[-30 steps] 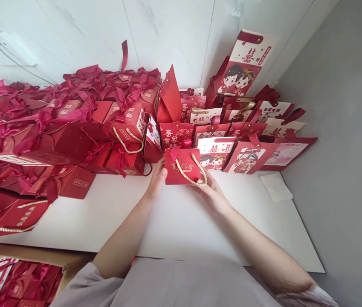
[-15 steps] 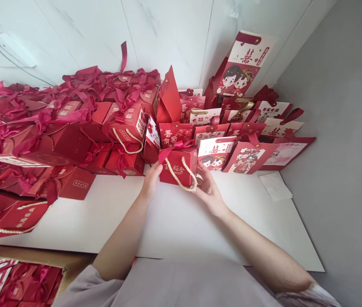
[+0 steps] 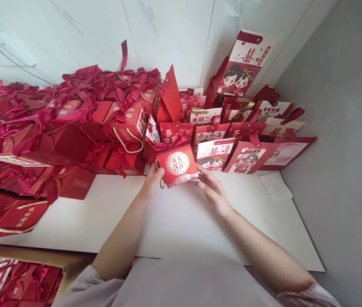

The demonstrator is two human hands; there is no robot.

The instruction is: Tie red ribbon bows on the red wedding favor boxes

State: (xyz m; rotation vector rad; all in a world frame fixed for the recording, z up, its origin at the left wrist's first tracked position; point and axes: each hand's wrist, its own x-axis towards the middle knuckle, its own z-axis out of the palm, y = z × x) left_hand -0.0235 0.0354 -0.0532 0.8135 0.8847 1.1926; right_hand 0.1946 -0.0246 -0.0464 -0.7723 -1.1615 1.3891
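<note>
A small red gift box (image 3: 178, 165) is between my two hands at the front of the packed rows. Facing me is its side with a round gold-and-white emblem and a patterned lower band. A pink-red ribbon bow (image 3: 172, 145) tops it, and a twisted cord handle (image 3: 162, 183) hangs at its left side. My left hand (image 3: 151, 181) grips the left side, thumb on the near edge. On the opposite side, my right hand (image 3: 214, 191) holds the lower right edge with curved fingers; its thumb is in front. Their undersides are partly hidden.
Many ribbon-tied red boxes (image 3: 72, 140) are stacked on the left of the white table (image 3: 181, 230). Upright red and white gift bags (image 3: 247, 153) stand at the back right by the grey wall (image 3: 340, 140). A cardboard carton (image 3: 68, 260) of more boxes sits below left.
The gift box has turned in my hands: its corded, lettered side has swung left and the round-emblem side now faces me. My right hand's fingers have opened slightly.
</note>
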